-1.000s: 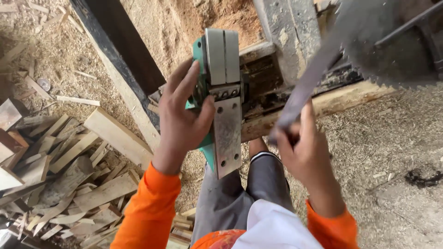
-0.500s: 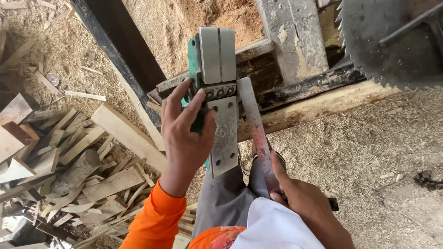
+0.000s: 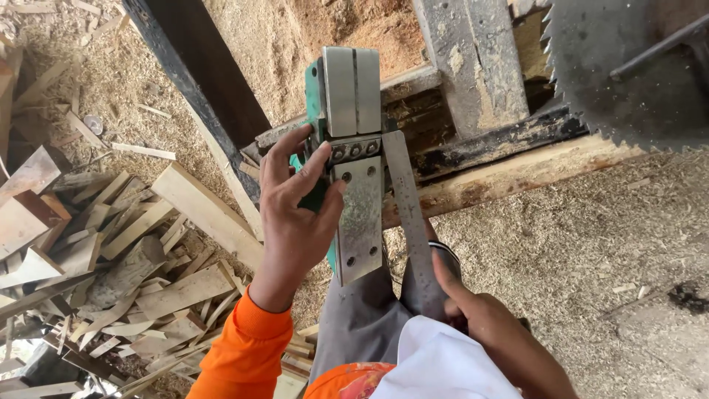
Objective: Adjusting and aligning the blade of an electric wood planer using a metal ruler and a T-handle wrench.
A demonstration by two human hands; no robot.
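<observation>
At nine o'clock we see wood scraps (image 3: 111,244) piled on the sawdust floor. Our left hand (image 3: 295,222) wraps its grip around an upturned green planer (image 3: 353,162) at centre. Our right hand (image 3: 480,325), at five o'clock, holds a steel ruler (image 3: 408,214) against the planer's sole. A saw blade (image 3: 628,66) sits at two o'clock.

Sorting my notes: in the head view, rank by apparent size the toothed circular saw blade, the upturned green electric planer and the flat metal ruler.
1. Grey toothed circular saw blade, though partly cropped.
2. Upturned green electric planer.
3. Flat metal ruler, partly hidden.
</observation>
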